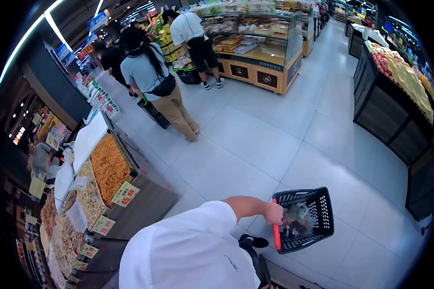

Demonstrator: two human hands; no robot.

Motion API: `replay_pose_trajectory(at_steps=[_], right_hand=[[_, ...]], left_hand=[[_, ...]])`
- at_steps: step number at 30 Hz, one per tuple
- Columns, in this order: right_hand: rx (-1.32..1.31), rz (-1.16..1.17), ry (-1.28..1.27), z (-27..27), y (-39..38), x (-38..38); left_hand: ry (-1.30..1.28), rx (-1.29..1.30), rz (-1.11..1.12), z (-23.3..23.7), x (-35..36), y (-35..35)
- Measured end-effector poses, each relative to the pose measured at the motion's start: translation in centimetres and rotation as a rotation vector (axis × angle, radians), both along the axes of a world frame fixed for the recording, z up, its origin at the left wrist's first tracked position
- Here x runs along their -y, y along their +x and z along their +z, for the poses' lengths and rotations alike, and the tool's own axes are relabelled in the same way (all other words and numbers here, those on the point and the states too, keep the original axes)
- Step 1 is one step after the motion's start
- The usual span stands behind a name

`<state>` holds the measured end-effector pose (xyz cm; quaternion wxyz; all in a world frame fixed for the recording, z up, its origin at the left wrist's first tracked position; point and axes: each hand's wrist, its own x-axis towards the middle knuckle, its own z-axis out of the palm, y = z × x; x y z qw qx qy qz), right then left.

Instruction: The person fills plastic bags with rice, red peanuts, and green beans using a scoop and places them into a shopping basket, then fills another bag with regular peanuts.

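Observation:
My left hand (pixel 274 213) is wrapped round the red handle (pixel 277 237) of a black plastic basket (pixel 327 212). Clear plastic bags (pixel 298 219) with dark contents lie inside the basket. Only a small bit of my right hand (pixel 269 287) shows at the bottom edge, beside dark clothing; its fingers and anything in them cannot be made out. My white sleeve and shirt fill the bottom centre.
Dried goods with price tags fill a stand (pixel 149 192) at left. Ahead, a person (pixel 152 72) carries a dark basket (pixel 154 114); another person (pixel 193 41) bends by a glass display case (pixel 275 67). A third is at left. A fruit stand (pixel 386 103) lines the right.

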<state>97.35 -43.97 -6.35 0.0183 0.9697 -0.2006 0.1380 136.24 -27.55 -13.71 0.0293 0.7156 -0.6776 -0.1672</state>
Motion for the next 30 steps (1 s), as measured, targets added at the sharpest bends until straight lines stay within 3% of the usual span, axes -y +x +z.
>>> replay_pose_trajectory(at_steps=[3,8,11,13,16,17,20,22,23,25,27,30], right_hand=[[0.049,0.114,-0.091,-3.4,-1.8,2.6],[0.048,0.072,-0.05,-3.2,-1.4,3.4],[0.04,0.048,-0.005,-3.2,-1.6,3.8],[0.041,0.03,0.026,-3.7,-1.9,4.1],[0.003,-0.065,0.099,-4.0,-3.1,3.0],[-0.021,-0.129,0.141,-4.6,-3.4,1.9],[-0.081,-0.282,0.347,-9.2,-4.1,-1.2],[-0.21,-0.242,0.502,-4.8,-2.2,0.2],[-0.148,-0.292,0.579,-5.8,-3.1,-0.2],[-0.265,-0.205,0.493,-0.5,-1.7,2.9],[-0.298,-0.195,0.419,0.1,-1.1,2.3],[-0.274,-0.21,0.345,3.0,0.7,2.5]], left_hand=[[0.036,0.068,-0.081,0.1,3.2,3.7],[0.076,0.207,-0.199,-1.6,9.8,9.0],[0.027,0.389,-0.167,-3.2,13.7,10.7],[0.058,0.473,-0.093,-1.0,16.5,11.2],[0.0,0.589,0.013,0.5,21.3,11.7],[-0.134,0.593,0.012,-1.0,22.7,12.6],[-0.092,0.528,-0.079,-2.0,27.1,14.8],[-0.128,0.487,-0.173,-1.1,31.3,15.7],[-0.091,0.446,-0.197,-0.2,33.3,15.4],[-0.158,0.417,-0.286,0.7,38.2,15.1],[-0.127,0.398,-0.348,0.1,41.0,15.6],[0.072,0.446,-0.458,4.4,47.4,15.6]])
